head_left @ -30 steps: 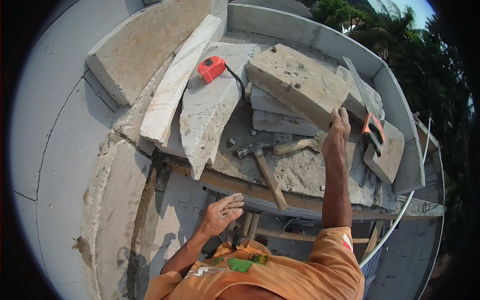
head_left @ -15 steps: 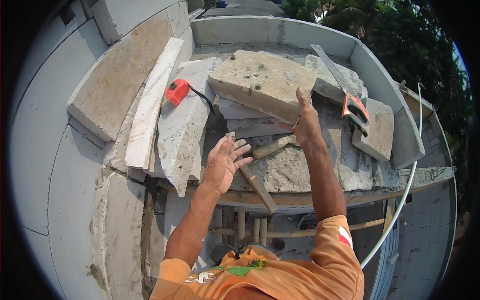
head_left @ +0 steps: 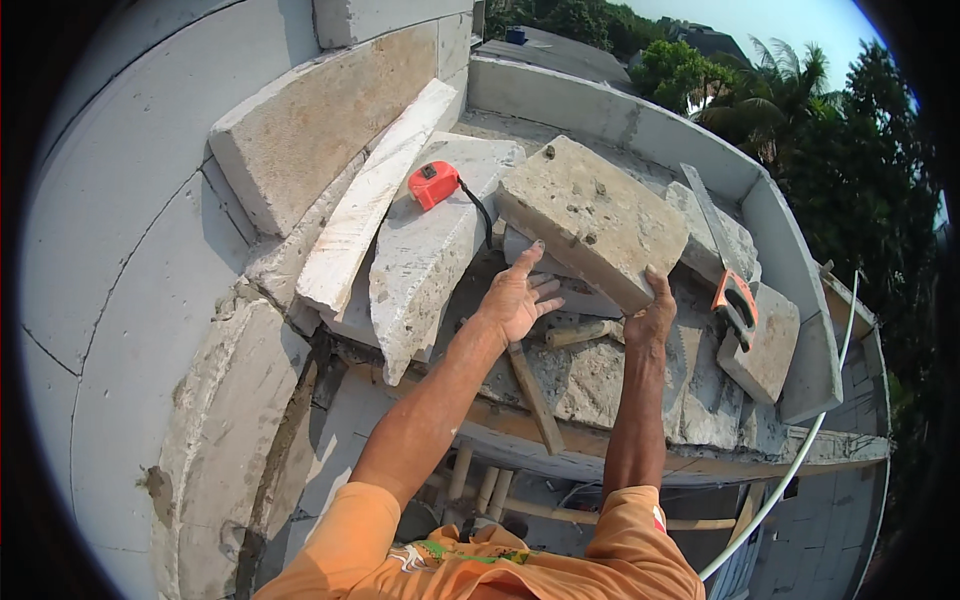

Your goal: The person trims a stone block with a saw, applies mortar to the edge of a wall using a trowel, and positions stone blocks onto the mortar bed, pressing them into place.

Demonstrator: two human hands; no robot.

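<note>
Right hand's (head_left: 652, 318) fingers were clamped round the near corner of the tan block (head_left: 595, 220), so yeah, that one had a grip. Left hand (head_left: 512, 303) was just splayed, nothing in it, right by the block's front edge; from where I stood I couldn't tell if it touched. The block sat over a white slab (head_left: 590, 297), kinda mid-pile. Hammer (head_left: 535, 395) was just below the left hand, tape measure (head_left: 435, 185) up on a jagged slab (head_left: 425, 265) to the left, and the saw (head_left: 735, 284) lay over on the right.

The tan block (head_left: 598, 215) looks matt and rough.
</note>
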